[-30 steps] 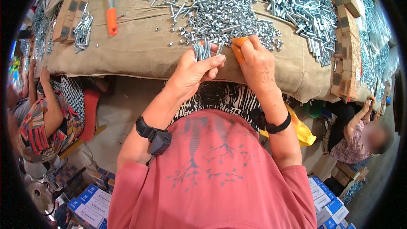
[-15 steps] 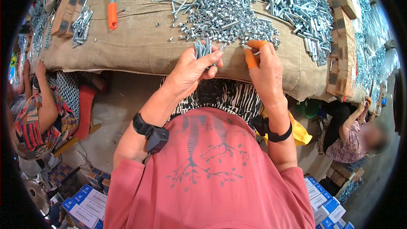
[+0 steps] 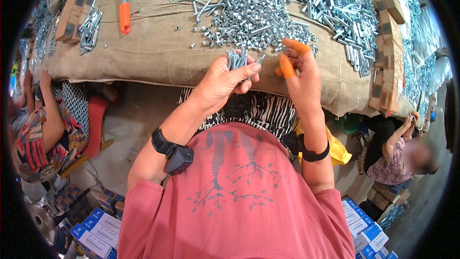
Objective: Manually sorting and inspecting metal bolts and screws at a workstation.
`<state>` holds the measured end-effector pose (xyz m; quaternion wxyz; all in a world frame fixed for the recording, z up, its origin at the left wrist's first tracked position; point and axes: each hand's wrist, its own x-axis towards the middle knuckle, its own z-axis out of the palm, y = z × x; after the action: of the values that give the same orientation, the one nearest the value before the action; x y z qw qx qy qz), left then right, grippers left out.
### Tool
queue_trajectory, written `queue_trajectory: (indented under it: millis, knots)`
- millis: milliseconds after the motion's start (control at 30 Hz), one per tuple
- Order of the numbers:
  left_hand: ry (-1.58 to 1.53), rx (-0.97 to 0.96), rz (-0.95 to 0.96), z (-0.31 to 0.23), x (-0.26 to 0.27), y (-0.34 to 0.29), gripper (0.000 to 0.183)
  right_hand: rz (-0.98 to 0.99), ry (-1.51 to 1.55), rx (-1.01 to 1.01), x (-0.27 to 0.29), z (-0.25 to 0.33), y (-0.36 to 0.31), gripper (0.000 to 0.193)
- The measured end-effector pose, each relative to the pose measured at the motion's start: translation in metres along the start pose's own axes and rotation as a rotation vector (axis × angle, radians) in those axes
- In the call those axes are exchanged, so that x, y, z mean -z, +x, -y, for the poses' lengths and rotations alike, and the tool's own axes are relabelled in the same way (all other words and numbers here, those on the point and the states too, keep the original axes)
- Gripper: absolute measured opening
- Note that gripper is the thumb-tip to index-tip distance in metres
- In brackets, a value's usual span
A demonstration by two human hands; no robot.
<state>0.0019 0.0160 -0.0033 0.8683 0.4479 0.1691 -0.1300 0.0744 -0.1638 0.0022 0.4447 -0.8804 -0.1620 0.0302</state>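
Note:
My left hand (image 3: 221,79) is closed round a bundle of slim metal rods (image 3: 237,59), their ends standing up past the fingers. One rod tilts out to the right beyond the thumb. My right hand (image 3: 303,69) is just to the right, thumb and forefinger apart, both in orange finger covers (image 3: 288,66). I see nothing between them. Its forefinger tip is at the near edge of a pile of short metal sleeves (image 3: 251,21). Longer metal tubes (image 3: 330,7) lie heaped behind and to the right.
The padded cloth worktop (image 3: 158,43) carries an orange-handled tool (image 3: 125,17), a small group of tubes (image 3: 90,31), and wooden blocks (image 3: 76,12) at the left. More blocks (image 3: 387,62) edge the right. Co-workers sit either side. Blue-and-white boxes (image 3: 98,230) stand low behind.
My left hand has shifted slightly right with the rods. The right hand's forefinger and thumb have spread apart, and its forefinger has moved a little farther out over the sleeves.

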Motion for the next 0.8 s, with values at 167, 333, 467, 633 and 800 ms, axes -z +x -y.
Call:
queue_trajectory:
  millis: [167,333,467,633,800]
  knots:
    - [0.006,0.019,0.050,-0.004,-0.006,0.001,0.019,0.125,0.837,-0.260,0.004,0.011,-0.001,0.023]
    - [0.024,0.025,0.089,-0.007,-0.012,0.003,0.018,0.182,1.039,-0.321,0.000,0.007,-0.005,0.023]
    - [-0.008,0.011,0.082,-0.005,-0.013,0.006,0.017,0.180,1.095,-0.328,0.000,0.005,-0.005,0.024]
    - [-0.011,0.024,0.116,-0.006,-0.014,0.005,0.016,0.185,1.078,-0.378,0.001,0.005,-0.007,0.025]
    - [0.034,0.021,0.120,-0.004,-0.013,0.006,0.016,0.234,0.997,-0.370,0.006,0.001,-0.004,0.024]
